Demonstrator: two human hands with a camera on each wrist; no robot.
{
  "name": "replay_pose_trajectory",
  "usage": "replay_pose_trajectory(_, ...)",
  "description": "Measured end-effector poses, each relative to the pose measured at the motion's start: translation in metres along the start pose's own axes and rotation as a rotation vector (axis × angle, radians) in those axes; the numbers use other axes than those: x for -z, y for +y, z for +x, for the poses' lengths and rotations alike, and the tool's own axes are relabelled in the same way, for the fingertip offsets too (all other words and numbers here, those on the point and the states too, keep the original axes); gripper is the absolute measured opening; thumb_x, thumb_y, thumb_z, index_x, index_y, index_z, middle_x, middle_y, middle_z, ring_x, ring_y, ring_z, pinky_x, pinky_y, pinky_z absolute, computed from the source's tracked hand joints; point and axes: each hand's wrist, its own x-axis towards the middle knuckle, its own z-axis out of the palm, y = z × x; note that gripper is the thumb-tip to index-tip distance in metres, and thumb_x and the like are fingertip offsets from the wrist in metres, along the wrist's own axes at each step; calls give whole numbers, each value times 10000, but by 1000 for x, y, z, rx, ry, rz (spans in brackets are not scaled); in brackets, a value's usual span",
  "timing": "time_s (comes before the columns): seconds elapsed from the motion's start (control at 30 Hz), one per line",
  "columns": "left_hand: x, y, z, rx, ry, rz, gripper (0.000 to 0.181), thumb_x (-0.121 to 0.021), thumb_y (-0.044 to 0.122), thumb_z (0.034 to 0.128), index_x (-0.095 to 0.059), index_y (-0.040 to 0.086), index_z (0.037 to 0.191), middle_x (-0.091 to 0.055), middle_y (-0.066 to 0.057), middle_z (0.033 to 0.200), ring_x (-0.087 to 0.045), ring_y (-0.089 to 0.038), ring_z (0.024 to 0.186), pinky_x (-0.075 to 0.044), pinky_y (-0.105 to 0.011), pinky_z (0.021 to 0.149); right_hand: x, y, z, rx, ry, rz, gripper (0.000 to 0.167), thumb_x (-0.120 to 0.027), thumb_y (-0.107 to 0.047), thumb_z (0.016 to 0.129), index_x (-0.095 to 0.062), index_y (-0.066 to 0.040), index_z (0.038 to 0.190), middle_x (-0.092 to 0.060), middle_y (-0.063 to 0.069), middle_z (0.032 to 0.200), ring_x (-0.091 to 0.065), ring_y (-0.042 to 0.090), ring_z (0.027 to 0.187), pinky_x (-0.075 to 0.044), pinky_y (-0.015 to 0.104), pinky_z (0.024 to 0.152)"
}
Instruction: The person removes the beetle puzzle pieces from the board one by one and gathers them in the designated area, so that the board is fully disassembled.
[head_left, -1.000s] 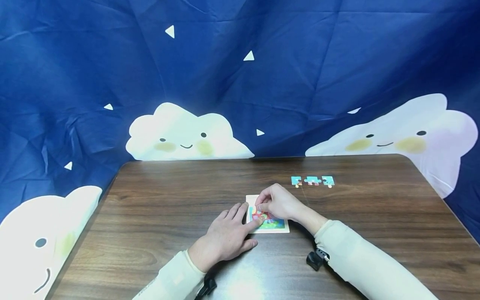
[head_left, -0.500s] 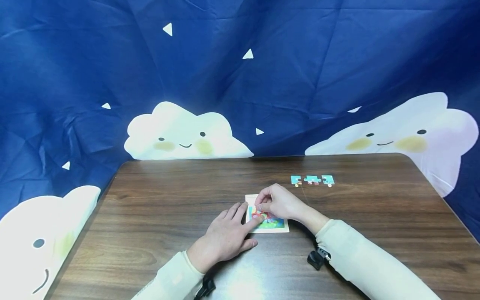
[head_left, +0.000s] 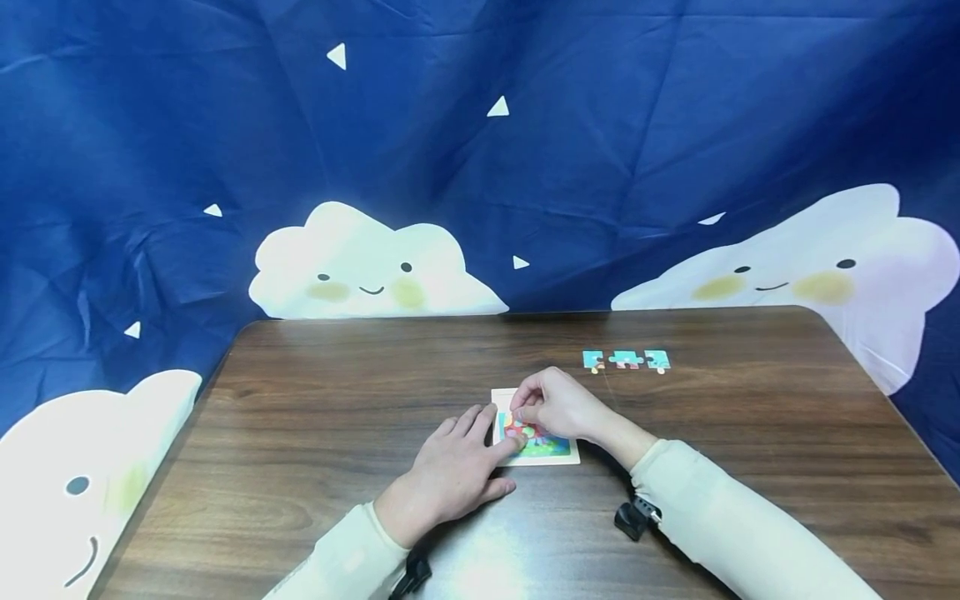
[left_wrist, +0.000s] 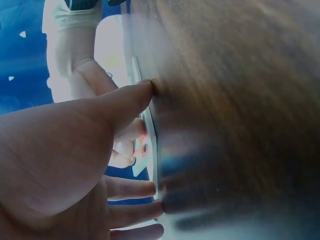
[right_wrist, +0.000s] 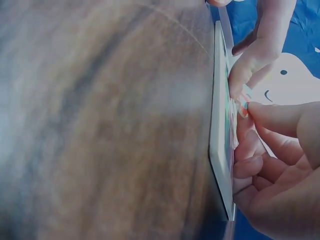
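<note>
A small jigsaw puzzle board (head_left: 573, 457) with a pale frame and a colourful picture lies flat on the table. My left hand (head_left: 450, 471) rests at its left side, fingers spread; the thumb reaches over the picture and the fingertips touch the frame's left edge. Over the upper part of the board, my right hand (head_left: 562, 407) pinches a puzzle piece (right_wrist: 244, 101) between thumb and fingers. In the right wrist view the piece stands tilted above the board, coloured teal and orange-red. From the head view, the right fingers hide most of it.
Three loose blue puzzle pieces, left (head_left: 592, 359), middle (head_left: 626, 359) and right (head_left: 657, 359), lie in a row behind the board, to its right. They rest on a brown wooden table (head_left: 337, 375). A blue curtain (head_left: 570, 167) with white clouds hangs behind the table.
</note>
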Motion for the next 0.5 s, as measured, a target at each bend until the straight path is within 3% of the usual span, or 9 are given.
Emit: replay_pose_trajectory(0.5,-2,0,0,-8,40,37,498,-682,592,994,-603,400,1446,-554,-152,1573,-592,-325,1432,-538,-454,1104,1,0,0,-71,-20,108,64,-735,-11,949,-791,-41,942,-707,22,791,-547,121,676,-440,260,614)
